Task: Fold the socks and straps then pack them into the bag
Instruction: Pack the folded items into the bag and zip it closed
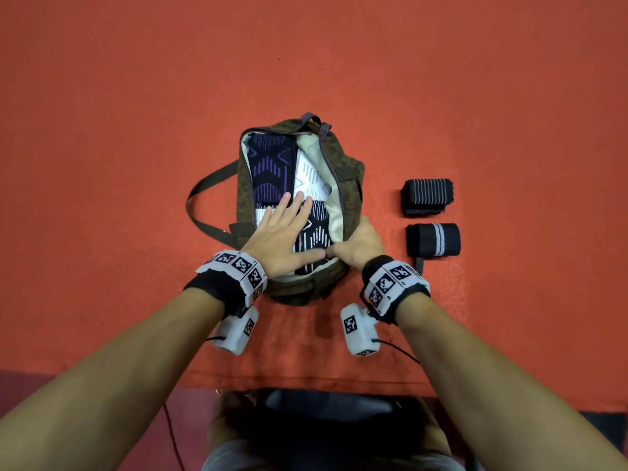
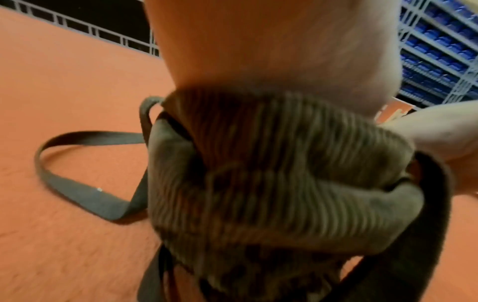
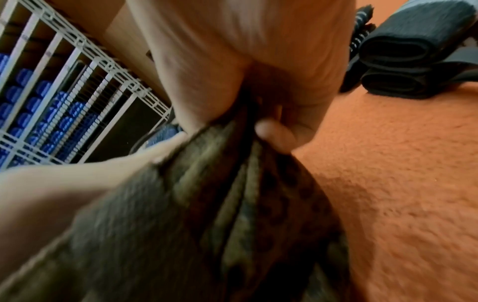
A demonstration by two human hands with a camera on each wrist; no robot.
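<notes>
The bag [image 1: 351, 178] sits open near the counter's [image 1: 102, 130] front edge, mouth up, with broad bare orange surface to its left and beyond it. Its brown shoulder strap [image 1: 204, 202] loops out flat on the left side. To the right, well apart from the bag, two rolled black straps [image 1: 428, 197] lie one behind the other, the nearer roll [image 1: 433, 240] banded in white, the farther one finely striped.

The counter is covered in a fuzzy, felt-like orange cloth. The bag is ribbed, mottled olive-brown fabric with a pale lining and a grey zip edge. Inside, folded socks [image 1: 270, 168] lie flat side by side: dark ones with purple lines, white ones with grey lines, and a dark pair with white lines nearest.

The left hand [image 1: 282, 232] lies flat with straight fingers spread on the socks, pressing them down. The right hand [image 1: 360, 244] has its grip closed on the bag's near right rim, fingers curled over the fabric, thumb pointing inward.

Grey wire shelving [image 3: 64, 92] holding blue bins stands behind the counter.
</notes>
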